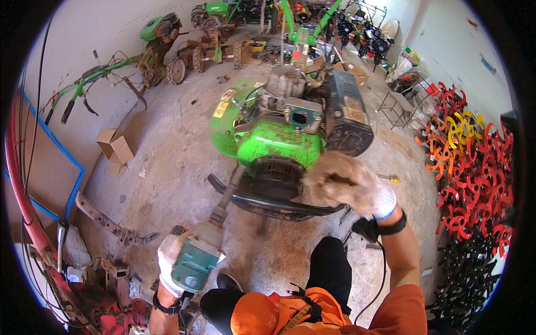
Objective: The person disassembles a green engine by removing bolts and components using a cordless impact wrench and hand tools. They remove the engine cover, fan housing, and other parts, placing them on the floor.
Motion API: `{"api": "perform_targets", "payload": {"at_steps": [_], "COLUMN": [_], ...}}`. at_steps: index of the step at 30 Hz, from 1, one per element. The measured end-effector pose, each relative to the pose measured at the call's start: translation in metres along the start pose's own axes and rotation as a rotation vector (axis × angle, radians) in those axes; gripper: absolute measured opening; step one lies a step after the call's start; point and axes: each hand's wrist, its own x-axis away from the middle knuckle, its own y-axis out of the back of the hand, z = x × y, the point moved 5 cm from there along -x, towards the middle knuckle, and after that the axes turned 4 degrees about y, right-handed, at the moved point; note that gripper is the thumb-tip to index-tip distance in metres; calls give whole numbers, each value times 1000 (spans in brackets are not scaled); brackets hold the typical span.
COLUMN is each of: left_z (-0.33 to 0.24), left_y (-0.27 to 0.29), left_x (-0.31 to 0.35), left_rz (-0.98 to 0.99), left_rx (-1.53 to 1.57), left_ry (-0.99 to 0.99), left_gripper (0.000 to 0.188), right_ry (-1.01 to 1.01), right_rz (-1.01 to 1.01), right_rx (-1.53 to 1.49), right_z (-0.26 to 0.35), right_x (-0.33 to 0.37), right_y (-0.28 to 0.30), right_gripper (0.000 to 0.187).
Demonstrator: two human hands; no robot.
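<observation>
My left hand (172,262), in a white work glove, is closed around a teal impact wrench (195,259). A long socket extension (226,201) runs from the wrench up to the lower left of a green engine (282,139). That engine belongs to a walk-behind tiller and has a black bar (279,205) curving around its near side. An open port with a teal gasket (301,117) faces me near the top. At the engine's right side is my right hand (349,187), its soiled glove smeared by motion. Whether its fingers hold anything cannot be made out.
A yellow-handled screwdriver (393,179) lies on the floor to the right. Red, orange and yellow tiller blades (474,167) are heaped along the right wall. A cardboard box (115,148) stands at left, below another tiller (156,61). A black cable (382,279) hangs beside my right arm.
</observation>
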Motion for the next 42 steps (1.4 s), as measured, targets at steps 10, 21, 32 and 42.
{"api": "perform_targets", "payload": {"at_steps": [10, 21, 32, 42], "left_z": [-148, -186, -193, -182], "left_y": [-73, -112, -127, -126], "left_x": [-92, -119, -128, -125], "left_rz": [175, 242, 309, 277], "left_rx": [-339, -446, -709, -653], "left_ry": [-439, -415, -418, -479], "left_gripper": [48, 57, 46, 33], "right_ry": [-506, -285, -183, -598], "right_rz": [-402, -374, -429, -752], "right_rx": [-416, 22, 220, -752], "right_z": [-177, -183, -172, -182], "right_x": [127, 114, 104, 99], "right_y": [-20, 4, 1, -13], "right_gripper": [39, 31, 21, 36]}}
